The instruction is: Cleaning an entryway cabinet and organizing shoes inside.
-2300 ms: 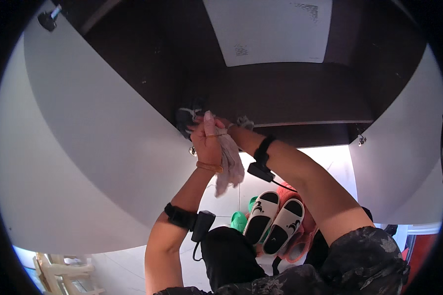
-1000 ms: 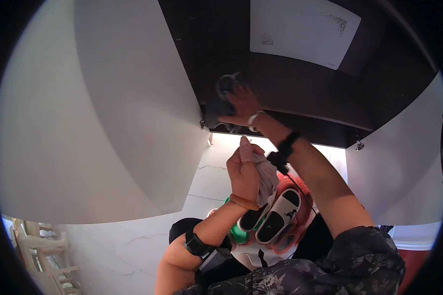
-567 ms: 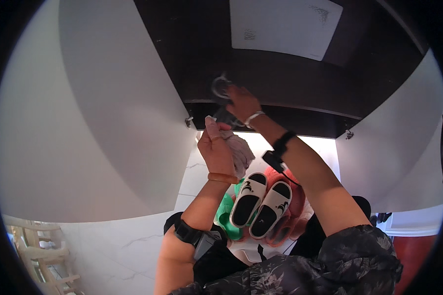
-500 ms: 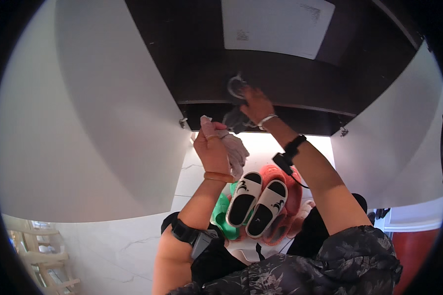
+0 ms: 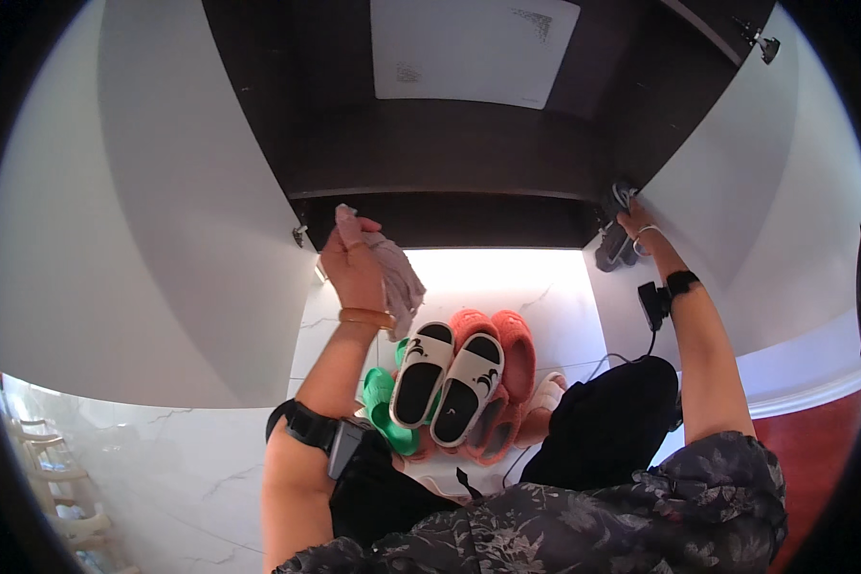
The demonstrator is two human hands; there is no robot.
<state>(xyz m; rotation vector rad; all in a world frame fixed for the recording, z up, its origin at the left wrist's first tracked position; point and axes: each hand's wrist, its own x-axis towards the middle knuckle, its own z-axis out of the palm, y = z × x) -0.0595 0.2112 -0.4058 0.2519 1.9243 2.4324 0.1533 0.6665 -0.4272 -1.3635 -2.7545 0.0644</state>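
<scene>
My left hand (image 5: 354, 268) is closed around a crumpled pinkish-grey cloth (image 5: 399, 282), which hangs down beside the wrist in front of the open cabinet's left part. Farther right, my right hand (image 5: 638, 222) grips a pair of dark shoes (image 5: 618, 251) with light trim, next to the cabinet's right door. The fingers partly cover the shoes. Below, white slide sandals with black footbeds (image 5: 464, 394) lie on top of coral fuzzy slippers (image 5: 515, 354) and green clogs (image 5: 383, 407) on the floor.
A dark cabinet shelf (image 5: 430, 158) spans the front, with a white panel (image 5: 474, 48) at its back. The left door (image 5: 163, 239) and right door (image 5: 737, 258) stand wide apart. Wooden furniture (image 5: 57, 478) is at lower left, a red surface (image 5: 818, 488) at lower right.
My right hand has moved right with the shoes, from over the shelf's middle to the right door. The view has shifted right; the left hand still holds the cloth.
</scene>
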